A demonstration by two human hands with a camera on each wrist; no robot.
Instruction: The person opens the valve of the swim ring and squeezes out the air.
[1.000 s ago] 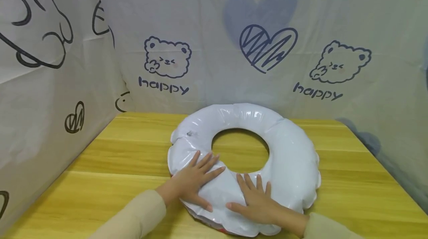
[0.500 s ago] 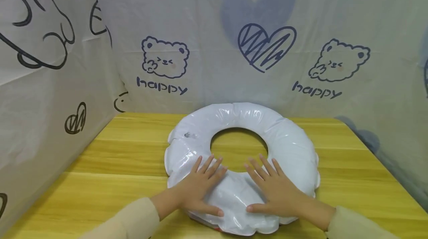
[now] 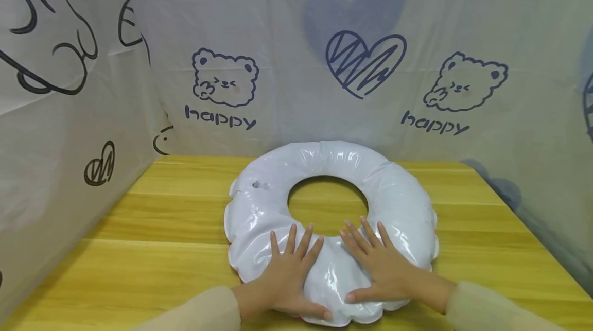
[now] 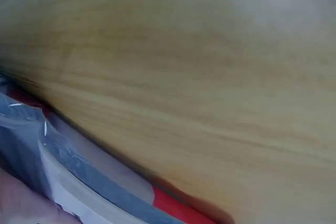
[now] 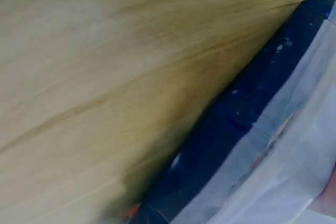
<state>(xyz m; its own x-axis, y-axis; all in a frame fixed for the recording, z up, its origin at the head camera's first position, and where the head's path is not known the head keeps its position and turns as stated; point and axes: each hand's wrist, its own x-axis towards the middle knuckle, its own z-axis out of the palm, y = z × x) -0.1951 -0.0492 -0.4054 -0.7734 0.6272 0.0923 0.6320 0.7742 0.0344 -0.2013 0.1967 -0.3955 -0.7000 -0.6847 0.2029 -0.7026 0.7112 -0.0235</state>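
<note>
While the bare left hand (image 3: pixel 288 277) and bare right hand (image 3: pixel 384 269) rest with straight, spread fingers, gripping nothing, a glossy white inflatable plastic ring (image 3: pixel 403 194) lies with its near side beneath them, on a yellow wood-grain table (image 3: pixel 162 212) before a pale cartoon-printed cloth (image 3: pixel 287 27).

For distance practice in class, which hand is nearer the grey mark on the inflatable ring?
Left. The left hand rests on the inflatable ring, nearer the person and slightly right of the grey mark; the right hand lies farther right.
</note>
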